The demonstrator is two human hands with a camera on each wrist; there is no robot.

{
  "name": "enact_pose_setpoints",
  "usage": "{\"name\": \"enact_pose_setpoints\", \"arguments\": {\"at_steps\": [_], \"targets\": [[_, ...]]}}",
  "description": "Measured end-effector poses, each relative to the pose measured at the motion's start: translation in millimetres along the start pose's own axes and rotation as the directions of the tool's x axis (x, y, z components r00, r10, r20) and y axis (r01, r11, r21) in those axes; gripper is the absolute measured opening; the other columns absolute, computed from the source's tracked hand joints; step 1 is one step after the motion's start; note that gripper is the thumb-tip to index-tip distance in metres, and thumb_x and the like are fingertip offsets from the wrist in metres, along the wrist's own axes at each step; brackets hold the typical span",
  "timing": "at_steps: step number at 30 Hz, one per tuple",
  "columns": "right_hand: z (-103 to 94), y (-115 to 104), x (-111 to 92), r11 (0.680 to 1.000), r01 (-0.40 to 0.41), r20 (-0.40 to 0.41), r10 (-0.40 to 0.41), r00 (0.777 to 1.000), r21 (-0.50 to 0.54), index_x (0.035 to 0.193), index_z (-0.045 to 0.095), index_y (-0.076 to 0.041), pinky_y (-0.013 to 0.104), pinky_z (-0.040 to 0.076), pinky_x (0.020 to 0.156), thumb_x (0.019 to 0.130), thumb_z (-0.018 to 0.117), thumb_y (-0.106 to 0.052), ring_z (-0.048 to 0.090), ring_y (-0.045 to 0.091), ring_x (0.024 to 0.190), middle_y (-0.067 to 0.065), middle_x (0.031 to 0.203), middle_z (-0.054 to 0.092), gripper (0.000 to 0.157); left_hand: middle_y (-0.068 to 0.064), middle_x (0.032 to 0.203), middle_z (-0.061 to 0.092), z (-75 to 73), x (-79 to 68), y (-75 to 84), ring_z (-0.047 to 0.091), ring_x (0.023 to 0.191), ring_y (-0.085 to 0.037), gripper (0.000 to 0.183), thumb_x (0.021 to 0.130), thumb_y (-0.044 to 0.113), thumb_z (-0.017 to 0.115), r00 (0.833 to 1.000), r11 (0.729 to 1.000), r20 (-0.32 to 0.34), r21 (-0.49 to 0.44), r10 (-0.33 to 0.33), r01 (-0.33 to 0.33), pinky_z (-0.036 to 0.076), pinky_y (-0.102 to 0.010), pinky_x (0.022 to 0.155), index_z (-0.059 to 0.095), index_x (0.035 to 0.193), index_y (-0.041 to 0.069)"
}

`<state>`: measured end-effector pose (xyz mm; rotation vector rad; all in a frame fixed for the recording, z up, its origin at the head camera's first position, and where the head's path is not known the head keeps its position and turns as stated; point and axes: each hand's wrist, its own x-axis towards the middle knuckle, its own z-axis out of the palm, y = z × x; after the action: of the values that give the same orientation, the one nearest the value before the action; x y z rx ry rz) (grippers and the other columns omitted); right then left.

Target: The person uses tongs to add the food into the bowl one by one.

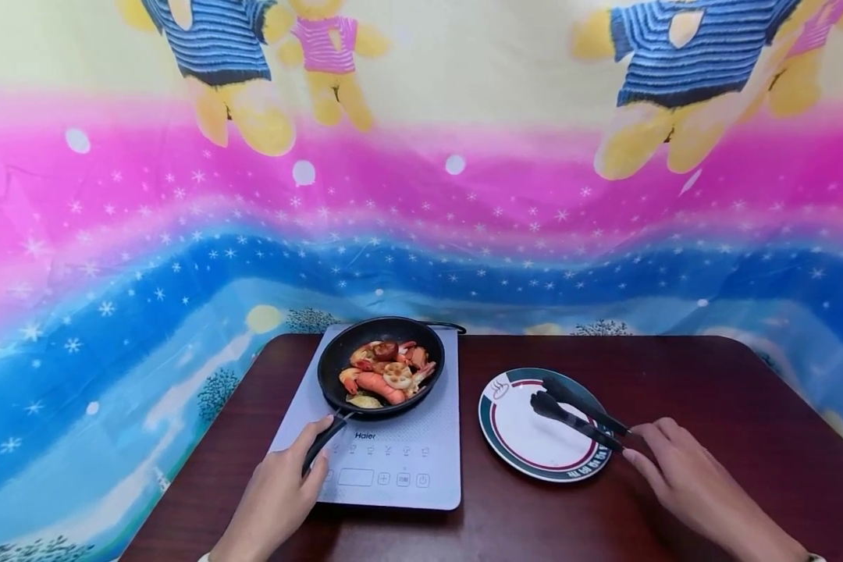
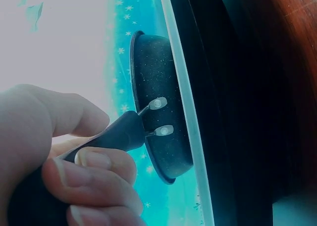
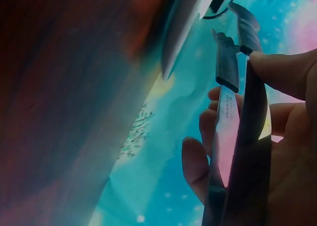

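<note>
My left hand [image 1: 281, 484] grips the black handle [image 2: 124, 132] of a small frying pan [image 1: 330, 382], its fingers curled round it in the left wrist view. The pan sits on the white induction cooktop [image 1: 439, 437]. Inside it lie shrimp [image 1: 379, 384], lotus root slices [image 1: 397, 375] and other browned pieces. On the right, my right hand [image 1: 695, 476] holds a pair of black-tipped tongs [image 1: 576, 417], thumb on one arm and fingers round the other. The tongs' tips are slightly parted, with nothing between them, over the white plate [image 1: 513, 437] with a green and red rim.
All this stands on a dark reddish-brown table [image 1: 695, 390]. Behind it hangs a colourful printed cloth [image 1: 421, 195] with bears and snowflakes. A black cord [image 1: 449, 325] runs from the cooktop's back edge. Touch controls line the cooktop's front.
</note>
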<state>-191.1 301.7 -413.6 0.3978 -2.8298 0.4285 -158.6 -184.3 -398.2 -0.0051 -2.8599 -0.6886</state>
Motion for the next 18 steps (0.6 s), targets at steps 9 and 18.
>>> {"name": "enact_pose_setpoints", "arguments": {"at_steps": [9, 18], "targets": [[3.4, 23, -2, 0.995, -0.044, 0.083, 0.052, 0.995, -0.086, 0.105, 0.066, -0.003, 0.042, 0.043, 0.057, 0.088, 0.069, -0.023, 0.053, 0.021, 0.076, 0.005, 0.088, 0.056, 0.026, 0.007, 0.049, 0.042, 0.2, -3.1, -1.2, 0.035, 0.043, -0.01, 0.042, 0.096, 0.023, 0.058, 1.0, 1.0, 0.012, -0.003, -0.005, 0.005, 0.033, -0.028, 0.048, 0.053, 0.137, 0.027], [-2.1, 57, -4, 0.991, -0.098, 0.323, 0.123, 0.939, -0.092, 0.104, 0.064, -0.007, 0.046, 0.044, 0.059, 0.088, 0.068, -0.03, 0.058, 0.02, 0.078, 0.002, 0.09, 0.058, 0.028, 0.007, 0.049, 0.042, 0.2, -3.1, -1.2, 0.035, 0.043, -0.01, 0.042, 0.096, 0.023, 0.059, 1.0, 1.0, 0.016, -0.005, -0.004, 0.005, 0.033, -0.028, 0.048, 0.053, 0.137, 0.028]]}}
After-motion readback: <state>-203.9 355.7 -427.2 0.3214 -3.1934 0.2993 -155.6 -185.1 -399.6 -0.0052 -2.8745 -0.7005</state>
